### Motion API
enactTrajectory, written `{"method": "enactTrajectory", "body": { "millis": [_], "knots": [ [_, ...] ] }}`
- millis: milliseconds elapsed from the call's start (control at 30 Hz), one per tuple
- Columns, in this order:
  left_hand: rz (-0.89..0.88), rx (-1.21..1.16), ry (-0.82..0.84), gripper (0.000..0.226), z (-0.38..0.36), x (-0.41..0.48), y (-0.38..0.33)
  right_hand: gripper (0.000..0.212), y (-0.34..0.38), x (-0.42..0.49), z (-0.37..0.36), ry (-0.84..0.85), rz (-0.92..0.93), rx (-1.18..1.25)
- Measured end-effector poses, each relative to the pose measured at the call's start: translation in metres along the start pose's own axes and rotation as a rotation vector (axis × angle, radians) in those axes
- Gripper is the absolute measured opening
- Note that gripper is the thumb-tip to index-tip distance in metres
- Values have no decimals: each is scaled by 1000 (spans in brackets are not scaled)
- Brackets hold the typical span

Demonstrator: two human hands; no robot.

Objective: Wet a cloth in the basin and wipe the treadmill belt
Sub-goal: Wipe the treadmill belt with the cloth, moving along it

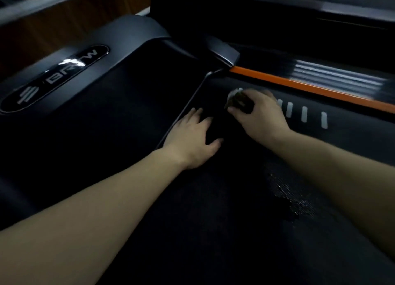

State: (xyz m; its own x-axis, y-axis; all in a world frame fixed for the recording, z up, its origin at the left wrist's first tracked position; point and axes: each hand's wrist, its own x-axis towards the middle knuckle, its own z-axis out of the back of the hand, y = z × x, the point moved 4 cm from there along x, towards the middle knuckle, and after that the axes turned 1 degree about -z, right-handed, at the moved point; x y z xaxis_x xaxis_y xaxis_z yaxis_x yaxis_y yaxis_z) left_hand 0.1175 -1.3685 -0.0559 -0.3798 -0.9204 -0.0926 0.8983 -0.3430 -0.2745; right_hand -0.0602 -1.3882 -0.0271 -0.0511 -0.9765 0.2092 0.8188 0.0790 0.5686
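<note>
**A:** Item one, your right hand (pixel 258 115)?

**B:** Fingers curled round a bunched pale cloth (pixel 236 98), pressing it onto the dark deck just beside the white ribs (pixel 303 113).

**A:** Item two, your left hand (pixel 192 139)?

**B:** Flat, fingers spread, holding nothing. It rests across the thin seam (pixel 188 105) edging the treadmill belt (pixel 139 105) (too dark to tell whether the cloth sits on belt or side rail).

**A:** Surroundings?

**B:** Orange stripe (pixel 299 83) beyond the ribs. Logo plate (pixel 55 75) on the motor cover (pixel 128 34), far left. Wet glistening patch (pixel 286 192) beside your right forearm.
</note>
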Motion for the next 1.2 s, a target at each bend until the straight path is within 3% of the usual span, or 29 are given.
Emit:
{"method": "enactTrajectory", "body": {
  "millis": [167,367,533,733,800,900,1100,1200],
  "knots": [
    [-38,-63,16,80,-4,4,7,46,4,78,-35,-78,-14,-18],
    [-61,-85,17,80,-6,6,10,41,-3,101,-57,67,212,-237],
    [-63,-90,8,78,-9,3,9,33,-27,126,-45,-133,-87,-222],
    [-70,-46,-21,76,-9,2,7,24,7,89,-63,102,237,-89],
    [-75,-37,-24,76,-8,1,7,30,-5,104,-56,29,214,-131],
    [-76,-14,-31,76,-11,1,8,40,-20,130,-49,-132,31,-79],
    [-92,25,-44,75,-9,-7,5,26,-5,85,-62,20,303,-65],
    [-108,49,-28,73,-10,-23,7,36,-20,110,-47,-133,146,-185]
  ]
}}
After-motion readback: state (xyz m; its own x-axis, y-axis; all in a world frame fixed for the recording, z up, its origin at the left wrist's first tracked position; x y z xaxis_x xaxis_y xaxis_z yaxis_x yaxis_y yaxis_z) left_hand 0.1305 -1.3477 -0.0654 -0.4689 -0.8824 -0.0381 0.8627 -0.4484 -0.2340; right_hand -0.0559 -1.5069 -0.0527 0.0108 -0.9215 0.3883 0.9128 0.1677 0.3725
